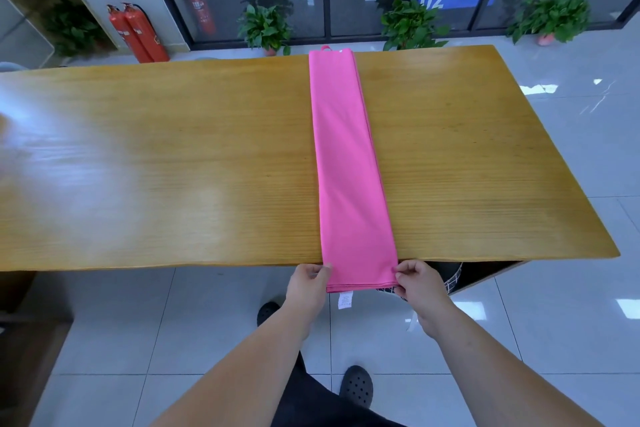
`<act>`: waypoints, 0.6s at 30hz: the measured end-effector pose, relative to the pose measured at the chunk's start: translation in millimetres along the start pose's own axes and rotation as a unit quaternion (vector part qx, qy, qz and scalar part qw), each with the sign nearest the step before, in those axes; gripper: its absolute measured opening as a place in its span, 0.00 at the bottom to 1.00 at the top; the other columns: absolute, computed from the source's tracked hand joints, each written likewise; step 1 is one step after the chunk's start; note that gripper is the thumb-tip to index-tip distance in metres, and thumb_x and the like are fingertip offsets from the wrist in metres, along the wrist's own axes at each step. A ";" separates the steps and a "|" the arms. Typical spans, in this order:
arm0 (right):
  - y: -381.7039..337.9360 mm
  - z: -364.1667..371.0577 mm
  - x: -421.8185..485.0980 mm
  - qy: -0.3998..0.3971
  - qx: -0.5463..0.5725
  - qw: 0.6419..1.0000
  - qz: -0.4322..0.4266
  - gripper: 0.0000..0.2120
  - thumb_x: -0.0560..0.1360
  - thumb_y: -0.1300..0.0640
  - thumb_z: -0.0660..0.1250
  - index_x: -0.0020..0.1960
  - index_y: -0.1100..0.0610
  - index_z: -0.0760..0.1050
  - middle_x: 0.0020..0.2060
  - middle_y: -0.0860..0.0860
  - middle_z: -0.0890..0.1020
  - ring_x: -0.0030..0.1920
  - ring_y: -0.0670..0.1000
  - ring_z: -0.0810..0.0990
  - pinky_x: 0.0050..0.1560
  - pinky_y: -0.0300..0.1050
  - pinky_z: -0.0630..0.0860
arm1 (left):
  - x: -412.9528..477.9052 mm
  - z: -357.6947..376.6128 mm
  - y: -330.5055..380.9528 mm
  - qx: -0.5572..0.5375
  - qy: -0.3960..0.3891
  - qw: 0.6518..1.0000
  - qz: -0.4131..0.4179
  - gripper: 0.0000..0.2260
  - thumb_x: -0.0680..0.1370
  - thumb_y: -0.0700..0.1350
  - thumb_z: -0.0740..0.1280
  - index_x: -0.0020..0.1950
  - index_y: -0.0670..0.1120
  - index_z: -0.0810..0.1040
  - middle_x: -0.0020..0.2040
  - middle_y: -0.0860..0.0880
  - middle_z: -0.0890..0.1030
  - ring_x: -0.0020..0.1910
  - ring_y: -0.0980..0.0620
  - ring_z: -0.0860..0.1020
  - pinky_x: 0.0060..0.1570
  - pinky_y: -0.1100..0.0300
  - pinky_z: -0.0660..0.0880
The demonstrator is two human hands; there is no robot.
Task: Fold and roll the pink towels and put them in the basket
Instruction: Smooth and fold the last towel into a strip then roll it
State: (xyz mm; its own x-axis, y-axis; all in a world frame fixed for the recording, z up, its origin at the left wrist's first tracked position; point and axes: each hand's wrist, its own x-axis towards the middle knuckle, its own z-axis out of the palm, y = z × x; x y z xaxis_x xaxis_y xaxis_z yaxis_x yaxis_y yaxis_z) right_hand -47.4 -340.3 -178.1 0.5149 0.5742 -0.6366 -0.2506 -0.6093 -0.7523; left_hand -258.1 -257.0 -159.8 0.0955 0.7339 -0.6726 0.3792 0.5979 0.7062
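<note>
Towel [346,156] — pink, folded into one long thin strip. Lies flat on the wooden table [173,149], running straight from the far edge to the near edge. Hangs a little way over the near edge, with a small white label [345,300] dangling below. Shows a tiny pink loop [325,48] at the far end.

Left hand [306,282] pinching the near left corner, thumb and curled fingers squeezing the cloth. Right hand [420,282] pinching the near right corner the same way. Most likely held at both corners to keep the strip tight and even — handy for starting a neat roll from this end. Probably laid out long and straight to roll up without going crooked.

Peeking out under the table on the right: a dark basket [453,277] with white criss-cross lines, mostly hidden. Seems kept close to give the finished roll a short trip.

Counting now. One pink towel in sight. One table. One basket, only partly seen. Two hands, both busy. Two black shoes [356,385] on the floor tiles. Looks done with folding; not yet started on rolling.
</note>
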 end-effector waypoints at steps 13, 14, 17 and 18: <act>-40.3 -0.5 -16.3 -0.038 0.077 0.996 0.035 0.10 0.79 0.68 0.71 0.59 0.64 0.75 0.54 0.66 0.83 0.45 0.56 0.85 0.51 0.54 0.85 | -0.8 -5.2 24.4 -0.116 -0.031 0.989 -0.091 0.07 0.80 0.42 0.74 0.55 0.40 0.83 0.40 0.46 0.86 0.35 0.52 0.84 0.44 0.54 0.84; -63.4 1.3 -20.4 -0.041 0.107 0.993 0.027 0.11 0.79 0.69 0.71 0.59 0.64 0.75 0.52 0.65 0.84 0.44 0.56 0.85 0.52 0.53 0.85 | -1.7 -7.0 43.5 -0.157 -0.043 0.982 -0.091 0.08 0.79 0.42 0.75 0.54 0.39 0.82 0.37 0.47 0.85 0.32 0.53 0.82 0.38 0.55 0.83; -138.6 2.6 -39.5 -0.091 0.249 0.957 -0.118 0.09 0.78 0.68 0.71 0.57 0.59 0.81 0.47 0.59 0.85 0.44 0.52 0.85 0.54 0.50 0.85 | -14.1 -22.1 111.5 -0.318 -0.132 0.937 0.053 0.07 0.78 0.46 0.74 0.51 0.44 0.80 0.38 0.49 0.83 0.35 0.54 0.80 0.39 0.59 0.77; -154.8 2.3 -46.4 -0.107 0.284 0.937 -0.174 0.09 0.78 0.67 0.72 0.54 0.56 0.83 0.47 0.56 0.85 0.45 0.51 0.85 0.53 0.48 0.85 | -19.7 -29.7 128.9 -0.352 -0.155 0.916 0.112 0.05 0.79 0.46 0.73 0.49 0.47 0.80 0.41 0.50 0.83 0.38 0.55 0.80 0.42 0.59 0.77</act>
State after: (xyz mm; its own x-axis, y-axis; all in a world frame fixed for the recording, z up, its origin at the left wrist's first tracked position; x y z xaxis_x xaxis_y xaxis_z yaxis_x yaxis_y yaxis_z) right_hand -34.4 -271.4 -32.5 0.4859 0.8175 -0.3093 -0.5250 -0.0099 -0.8510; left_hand -238.4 -184.8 -49.0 0.3972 0.8021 -0.4459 -0.3586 0.5829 0.7291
